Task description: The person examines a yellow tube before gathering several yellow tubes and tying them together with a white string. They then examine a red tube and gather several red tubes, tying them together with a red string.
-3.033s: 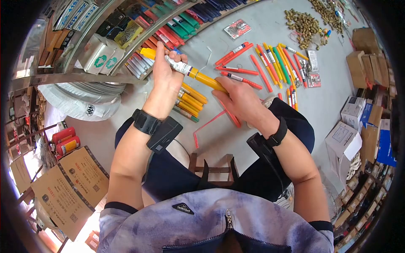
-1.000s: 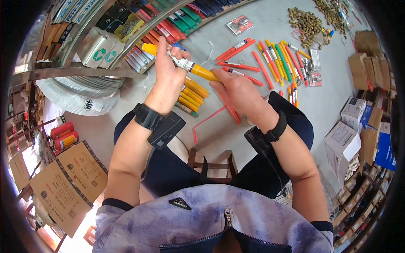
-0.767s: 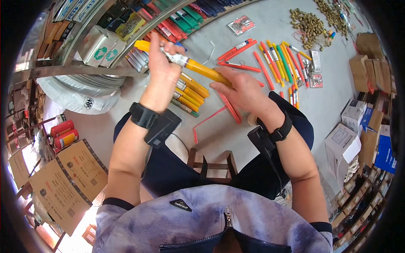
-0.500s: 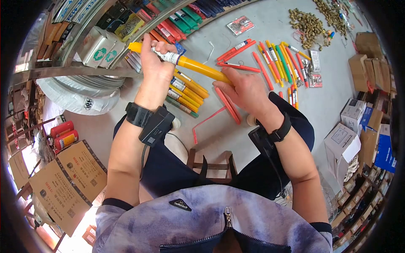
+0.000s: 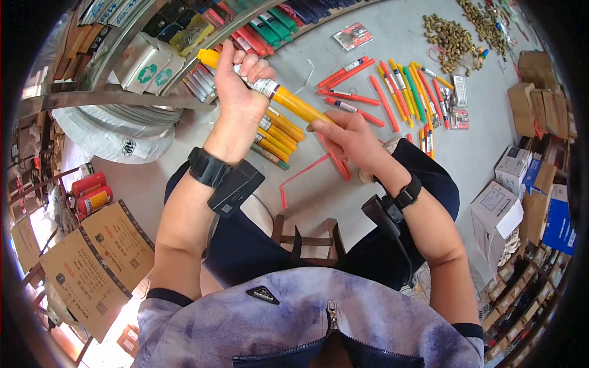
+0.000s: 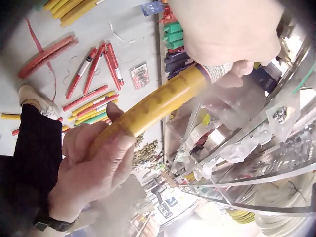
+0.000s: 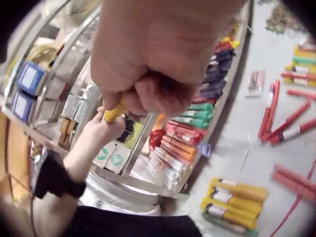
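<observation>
A long yellow roll [image 5: 297, 105] with a white printed label slants between both hands in the head view. My left hand [image 5: 238, 92] grips its labelled far part, with the yellow end poking out past the thumb. At the near end my right hand [image 5: 354, 140] pinches the roll between thumb and fingers. In the left wrist view the bare yellow surface [image 6: 165, 101] looks wrinkled and dented. The right wrist view shows mostly the back of the right hand [image 7: 158, 49], which hides much of the roll.
Several yellow rolls [image 5: 283, 132] lie on the floor below the hands. Red rolls [image 5: 343, 72], a mixed row with a green one [image 5: 412, 92], and brass fittings [image 5: 445, 40] lie farther out. A metal-edged shelf [image 5: 67, 99] stands left; cardboard boxes [image 5: 502, 202] line the right.
Over the last half second the roll has tilted more steeply, and my left hand has shifted up and to the right. My right thumb now lies across the near end.
</observation>
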